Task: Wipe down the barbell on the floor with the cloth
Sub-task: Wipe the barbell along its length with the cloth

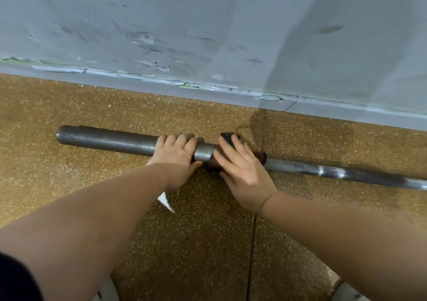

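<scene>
Steel barbell (104, 140), mid-frame on the floor (208, 231), is gripped by the left hand (175, 153); cloth (227, 137) is pressed on it under the flat right hand (240, 169). Mid-wipe; rightward strokes are judged needed.

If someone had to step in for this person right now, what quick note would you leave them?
Left hand: grips the thick end sleeve of the long grey steel barbell, steadying it.
Right hand: straight fingers press the dark brown cloth onto the bar by the collar.
The barbell lies on the speckled tan floor beside the scuffed grey wall.
Done: the picture does not show how much is already wiped.
To do: likely the sleeve and the thin shaft running off to the right.
</scene>
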